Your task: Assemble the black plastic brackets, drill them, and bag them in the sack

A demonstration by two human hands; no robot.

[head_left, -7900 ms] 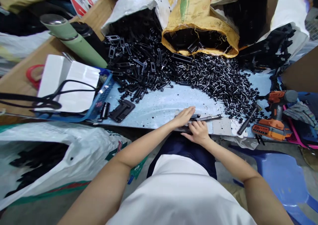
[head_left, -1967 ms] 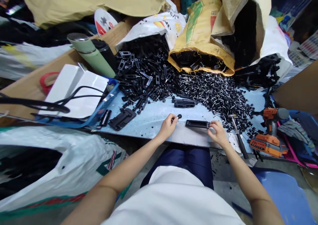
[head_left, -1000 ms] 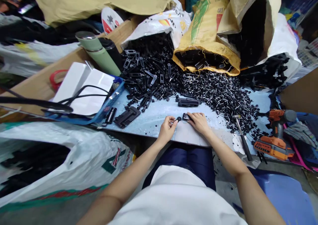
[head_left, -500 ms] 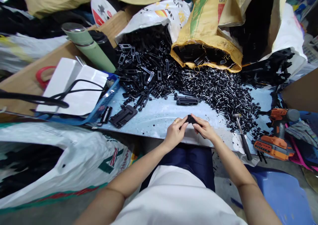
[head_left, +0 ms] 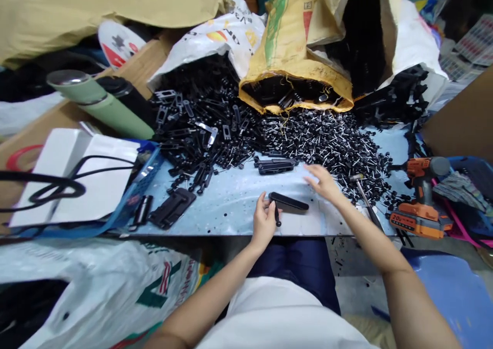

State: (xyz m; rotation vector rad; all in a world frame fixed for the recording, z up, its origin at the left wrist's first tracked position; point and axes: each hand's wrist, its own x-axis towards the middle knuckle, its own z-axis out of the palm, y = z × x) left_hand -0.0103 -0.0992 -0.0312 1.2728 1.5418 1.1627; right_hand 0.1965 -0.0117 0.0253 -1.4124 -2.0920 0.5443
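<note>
My left hand [head_left: 265,218] grips one end of a black hinged plastic part [head_left: 290,203] at the front of the light blue tabletop [head_left: 234,205]. The part has a long flat arm pointing right and a shorter arm with a rounded tip pointing down. My right hand [head_left: 323,183] is apart from it, fingers spread and holding nothing, close to a heap of black-headed metal pins [head_left: 331,138]. Just beyond both hands lies a group of black assembled parts [head_left: 276,165].
Left of the pins are piled black plastic links [head_left: 204,128]. A hammer [head_left: 367,202] and an orange cordless drill [head_left: 421,197] lie at right. A blue basket [head_left: 150,184], green flask [head_left: 102,107] and black bracket [head_left: 172,207] are at left. An open yellow sack [head_left: 296,56] stands behind.
My right hand has let go of the black part and moved up and right, its fingers opening. My left hand keeps the part, now spread into two arms. The camera view has shifted.
</note>
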